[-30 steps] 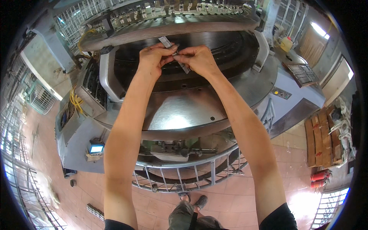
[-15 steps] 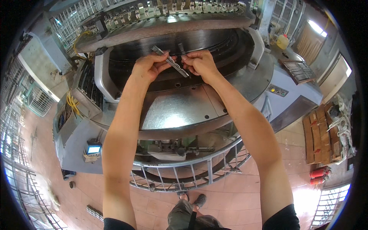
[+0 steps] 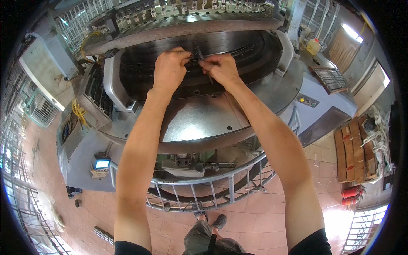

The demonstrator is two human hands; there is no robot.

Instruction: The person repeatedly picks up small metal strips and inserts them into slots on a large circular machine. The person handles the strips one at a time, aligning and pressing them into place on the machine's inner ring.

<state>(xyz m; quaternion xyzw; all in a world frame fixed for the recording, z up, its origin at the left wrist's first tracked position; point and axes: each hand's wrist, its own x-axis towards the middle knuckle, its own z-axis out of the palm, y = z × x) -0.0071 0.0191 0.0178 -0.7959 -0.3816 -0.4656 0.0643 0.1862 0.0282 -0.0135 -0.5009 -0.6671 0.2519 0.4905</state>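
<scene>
Both my hands reach into the opening of a large circular knitting machine (image 3: 191, 127), under its raised ring. My left hand (image 3: 171, 68) is closed in front of the dark cylinder wall, thumb and fingers pressed together; what it holds is hidden by the hand. Close beside it, my right hand (image 3: 222, 70) pinches a thin dark tool (image 3: 210, 78) whose end sticks out below the fingers. Between the two hands a narrow metal strip (image 3: 198, 51) stands against the cylinder wall, its lower part near my right fingertips.
A curved grey rail (image 3: 231, 189) runs round the machine's base. Silver posts (image 3: 116, 83) flank the opening. A lit screen (image 3: 102, 164) is at the left, push buttons (image 3: 307, 100) at the right. Wooden crates (image 3: 355, 148) and red fire extinguishers (image 3: 352, 195) stand on the tiled floor.
My left hand has turned over and moved up and forward to the cylinder wall; the slotted metal bar it held no longer shows. My right hand has shifted slightly left.
</scene>
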